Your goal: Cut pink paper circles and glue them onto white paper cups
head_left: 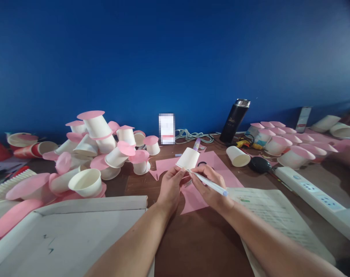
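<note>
At the middle of the table my left hand (171, 184) grips a small white paper cup (188, 158), tilted, near its lower edge. My right hand (210, 184) is closed around a white pen (211, 183) with a light blue end. The pen's tip meets the fingers of my left hand at the cup's edge, so the exact contact is hidden. Under both hands lies pink paper (221, 169) with cut edges. Black loops, perhaps scissor handles (202, 164), show just behind my right hand. A purple patterned tube (196, 144) is behind the cup.
White cups with pink paper discs (98, 125) are heaped at left, beside a cardboard box (85, 231). At right are a lone cup (237, 156), a power strip (310, 192), a printed sheet (267, 207) and rows of disc-topped cups (294, 157). A phone (167, 129) and black flask (234, 121) stand behind.
</note>
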`<state>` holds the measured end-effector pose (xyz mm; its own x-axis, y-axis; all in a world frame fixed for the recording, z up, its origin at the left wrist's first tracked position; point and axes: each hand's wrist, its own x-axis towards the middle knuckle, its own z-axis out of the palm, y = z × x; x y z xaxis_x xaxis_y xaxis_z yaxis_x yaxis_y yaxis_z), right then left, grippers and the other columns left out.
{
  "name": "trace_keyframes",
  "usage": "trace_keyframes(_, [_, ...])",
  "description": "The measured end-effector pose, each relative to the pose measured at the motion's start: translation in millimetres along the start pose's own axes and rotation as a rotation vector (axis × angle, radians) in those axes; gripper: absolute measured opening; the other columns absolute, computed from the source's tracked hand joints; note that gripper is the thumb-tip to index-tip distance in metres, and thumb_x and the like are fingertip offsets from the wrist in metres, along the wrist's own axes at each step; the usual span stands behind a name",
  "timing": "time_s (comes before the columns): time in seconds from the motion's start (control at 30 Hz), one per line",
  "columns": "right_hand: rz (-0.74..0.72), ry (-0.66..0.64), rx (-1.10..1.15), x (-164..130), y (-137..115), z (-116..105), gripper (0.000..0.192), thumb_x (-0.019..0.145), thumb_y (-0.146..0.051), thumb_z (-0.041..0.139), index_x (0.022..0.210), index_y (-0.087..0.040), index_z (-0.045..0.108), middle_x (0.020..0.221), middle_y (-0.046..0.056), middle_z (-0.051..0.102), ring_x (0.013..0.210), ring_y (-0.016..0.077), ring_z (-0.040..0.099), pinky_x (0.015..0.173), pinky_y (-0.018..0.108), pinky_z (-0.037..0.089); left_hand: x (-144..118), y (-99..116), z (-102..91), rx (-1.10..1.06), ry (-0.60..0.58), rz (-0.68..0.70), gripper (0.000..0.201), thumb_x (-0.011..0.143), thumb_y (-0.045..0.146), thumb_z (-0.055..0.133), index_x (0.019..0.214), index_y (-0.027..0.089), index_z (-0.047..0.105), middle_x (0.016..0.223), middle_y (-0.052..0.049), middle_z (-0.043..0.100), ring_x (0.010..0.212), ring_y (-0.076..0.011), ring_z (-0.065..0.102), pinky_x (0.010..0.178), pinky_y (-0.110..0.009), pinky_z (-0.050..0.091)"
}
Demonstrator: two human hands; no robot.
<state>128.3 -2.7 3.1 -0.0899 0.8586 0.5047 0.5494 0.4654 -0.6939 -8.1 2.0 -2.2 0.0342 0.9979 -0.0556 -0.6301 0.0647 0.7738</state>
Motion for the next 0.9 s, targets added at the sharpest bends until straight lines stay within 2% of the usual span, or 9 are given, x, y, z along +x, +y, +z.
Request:
trace_keyframes(0.23, [0.003, 0.111, 0.017, 9.5, 3.0, 2.7, 0.014, 0.087, -0.034, 0.06, 0.091, -0.021, 0.063, 0.084, 0.003, 0.07, 0.071, 0.0159, 0.064, 0.064, 0.025, 0.048, 3.8, 0.1, -5.7, 0.005, 0.017, 0.012, 0.02, 0.069, 0.028, 0.077, 0.072, 0.014, 0.063, 0.079, -0.004, 0.068, 0.079, -0.0132, 0.063, 0.081, -0.027, 0.049])
trace_keyframes(0.47, [-0.02, 0.023, 0.014, 13.0, 4.7, 9.9, 0.014, 0.088, -0.034, 0.059, 0.095, -0.022, 0.062, 0.088, 0.003, 0.069, 0.077, 0.0176, 0.065, 0.068, 0.027, 0.047, 12.1, 0.2, -10.1, -0.02, 0.049, 0.049, 0.022, 0.066, 0.028, 0.079, 0.07, 0.014, 0.062, 0.077, -0.002, 0.067, 0.078, -0.0111, 0.064, 0.082, -0.025, 0.049])
trace_keyframes(0.6, [-0.035, -0.033, 0.008, 27.1, -2.8, 13.6, 0.012, 0.089, -0.033, 0.057, 0.093, -0.022, 0.061, 0.088, 0.003, 0.069, 0.077, 0.0173, 0.064, 0.067, 0.027, 0.046, 20.7, 3.0, -14.9, -0.008, 0.117, 0.02, 0.025, 0.065, 0.03, 0.079, 0.07, 0.016, 0.059, 0.074, -0.001, 0.067, 0.071, -0.0105, 0.065, 0.072, -0.022, 0.048])
trace_keyframes(0.7, [-0.032, -0.071, 0.01, 40.7, -9.7, 20.3, 0.011, 0.088, -0.031, 0.056, 0.09, -0.022, 0.061, 0.083, 0.002, 0.069, 0.073, 0.017, 0.064, 0.063, 0.026, 0.045, 28.7, 7.3, -19.5, -0.049, 0.141, 0.111, 0.028, 0.061, 0.029, 0.082, 0.066, 0.015, 0.058, 0.07, 0.0, 0.065, 0.07, -0.0105, 0.064, 0.073, -0.024, 0.048])
trace_keyframes(0.77, [-0.029, -0.072, 0.03, 46.0, -11.3, 26.8, 0.01, 0.087, -0.03, 0.057, 0.088, -0.022, 0.06, 0.082, 0.002, 0.069, 0.072, 0.017, 0.064, 0.061, 0.026, 0.045, 32.7, 10.1, -22.1, -0.069, 0.153, 0.163, 0.03, 0.057, 0.028, 0.084, 0.065, 0.014, 0.058, 0.07, 0.0, 0.065, 0.071, -0.0105, 0.063, 0.075, -0.025, 0.049])
trace_keyframes(0.9, [-0.057, 0.002, 0.109, 42.6, -4.4, 37.9, 0.01, 0.087, -0.028, 0.057, 0.093, -0.021, 0.061, 0.086, 0.003, 0.069, 0.075, 0.0171, 0.065, 0.066, 0.026, 0.048, 34.5, 12.2, -23.5, -0.049, 0.177, 0.156, 0.03, 0.057, 0.029, 0.084, 0.067, 0.014, 0.06, 0.07, 0.0, 0.064, 0.069, -0.01, 0.063, 0.073, -0.023, 0.049])
